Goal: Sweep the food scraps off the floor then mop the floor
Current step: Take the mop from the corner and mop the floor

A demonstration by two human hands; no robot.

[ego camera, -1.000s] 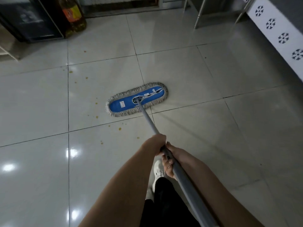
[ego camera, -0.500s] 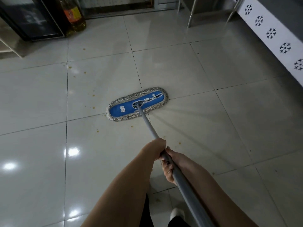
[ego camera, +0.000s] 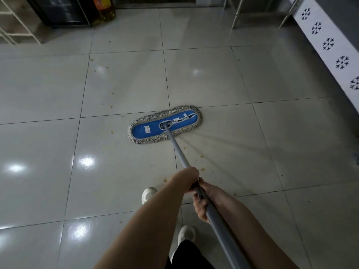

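Both hands clamp the grey mop handle [ego camera: 175,147]: the left hand [ego camera: 189,178] wraps it nearer the head, and the right hand [ego camera: 202,203] curls round it just behind, likely for leverage when pushing. The blue flat mop head [ego camera: 165,124] lies flat on the tiled floor [ego camera: 223,78], with yellow food scraps [ego camera: 203,169] dotting the tiles around it.

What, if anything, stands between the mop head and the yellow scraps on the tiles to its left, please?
Nothing visible does. Only bare tile lies between the mop head and the nearest scraps off its left end; the bottle stands far back by the dark cabinet.
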